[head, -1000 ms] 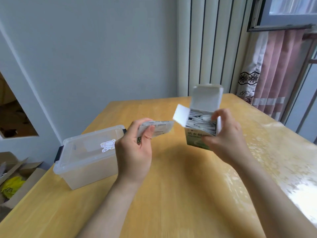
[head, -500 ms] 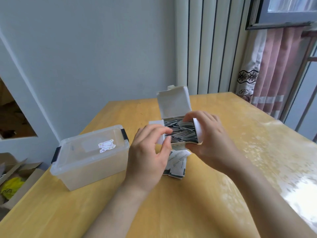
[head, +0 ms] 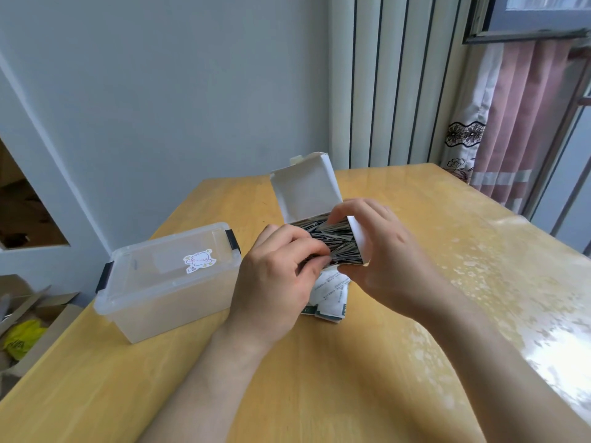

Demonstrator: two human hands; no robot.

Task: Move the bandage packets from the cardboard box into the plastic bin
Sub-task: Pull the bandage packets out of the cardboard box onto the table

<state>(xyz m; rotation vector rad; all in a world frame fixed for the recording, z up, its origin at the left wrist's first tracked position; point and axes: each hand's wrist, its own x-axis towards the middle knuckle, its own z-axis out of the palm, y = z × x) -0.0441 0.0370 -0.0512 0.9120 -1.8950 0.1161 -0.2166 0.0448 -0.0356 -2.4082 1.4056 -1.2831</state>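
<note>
— While the right hand (head: 383, 257) is gripping the open cardboard box (head: 307, 193) at mid-table, what is the left hand (head: 275, 276) doing?
— It is pinching bandage packets (head: 335, 238) packed in the box's mouth; loose packets (head: 329, 298) are lying on the table (head: 319, 378) just beneath.
— And the plastic bin (head: 166, 282)?
— It is sitting lidded near the left edge, just beside the left hand, while tabletop is stretching wide toward the right edge.

A shut lid (head: 166, 260) bars the plastic bin (head: 179, 303).
</note>
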